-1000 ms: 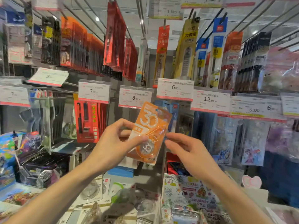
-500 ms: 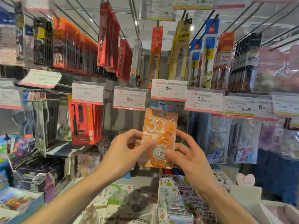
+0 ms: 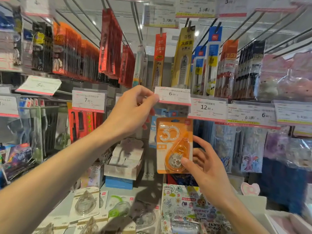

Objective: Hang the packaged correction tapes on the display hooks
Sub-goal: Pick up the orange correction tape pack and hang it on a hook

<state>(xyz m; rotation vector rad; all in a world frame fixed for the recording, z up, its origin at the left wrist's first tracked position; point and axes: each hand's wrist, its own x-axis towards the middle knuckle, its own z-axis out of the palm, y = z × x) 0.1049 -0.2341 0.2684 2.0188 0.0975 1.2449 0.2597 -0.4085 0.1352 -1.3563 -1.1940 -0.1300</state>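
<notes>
An orange packaged correction tape with a white "30" is held upright in front of the display, just under the 6.00 price tag. My right hand grips its lower right side, thumb on the clear blister. My left hand is raised above and left of the pack and pinches the left end of that price tag. The hook behind the tag is hidden. Several more packaged correction tapes lie flat on the shelf below.
Rows of hooks carry pen and stationery packs above and price tags across the middle. Blue packs hang behind the orange pack. An open cardboard box and sticker books sit on the shelf.
My left hand let go of the orange pack and rose to the 6.00 price tag. My right hand took over the pack and lifted it closer to the tag.
</notes>
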